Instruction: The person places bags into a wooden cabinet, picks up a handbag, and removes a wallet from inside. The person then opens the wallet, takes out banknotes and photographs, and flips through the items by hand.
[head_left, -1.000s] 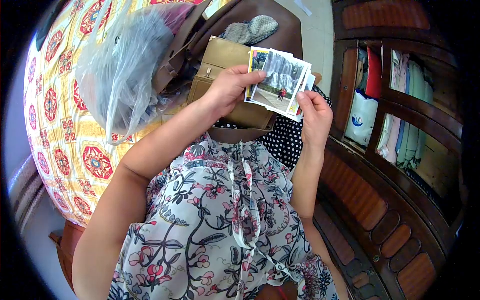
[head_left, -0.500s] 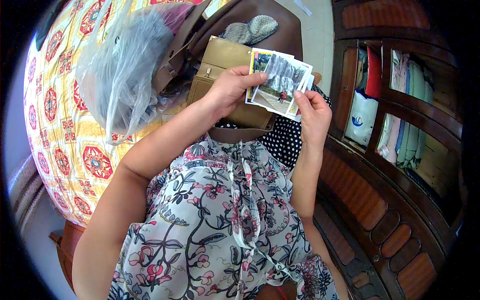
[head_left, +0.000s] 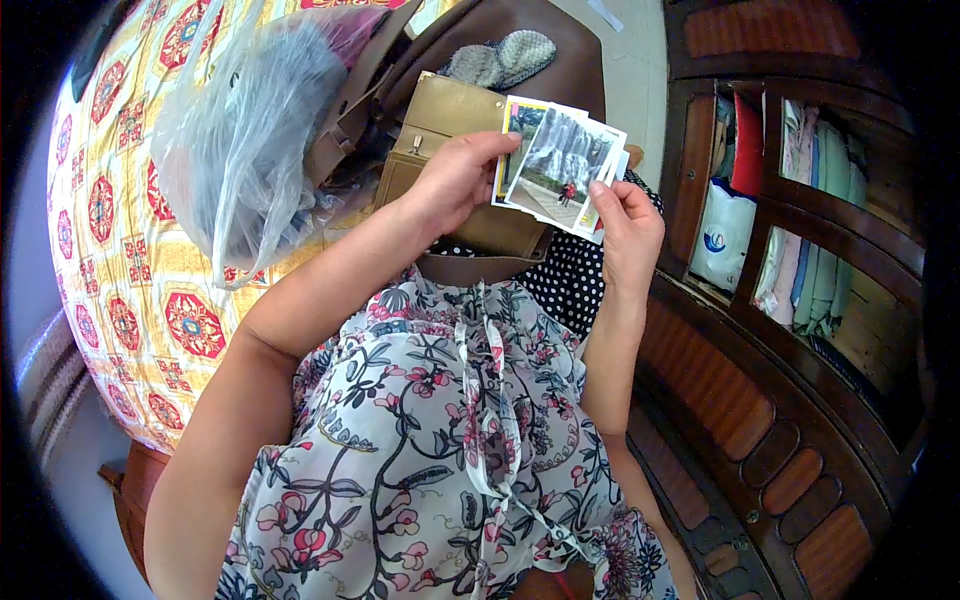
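A fanned stack of photos [head_left: 562, 165] is between my two hands, with a waterfall picture on top. My left hand [head_left: 468, 175] grips the stack's left edge, thumb over the photos and the other fingers partly hidden. At the right edge, my right hand [head_left: 627, 225] pinches the stack between thumb and fingers. Beneath the photos and my left hand lies an open tan wallet [head_left: 450, 103], resting over black cloth with white dots [head_left: 570, 285].
A brown leather bag [head_left: 545, 30] with grey knitted items [head_left: 502, 60] on it is beyond the wallet. To the left, a filled plastic bag [head_left: 255, 130] sits on a patterned bedspread [head_left: 110, 250]. A dark wooden cabinet [head_left: 720, 400] holding folded cloth [head_left: 825, 190] stands on the right.
My left thumb has shifted left off the top waterfall photo onto the photo beneath, uncovering more of the top picture. The top photo has moved slightly right.
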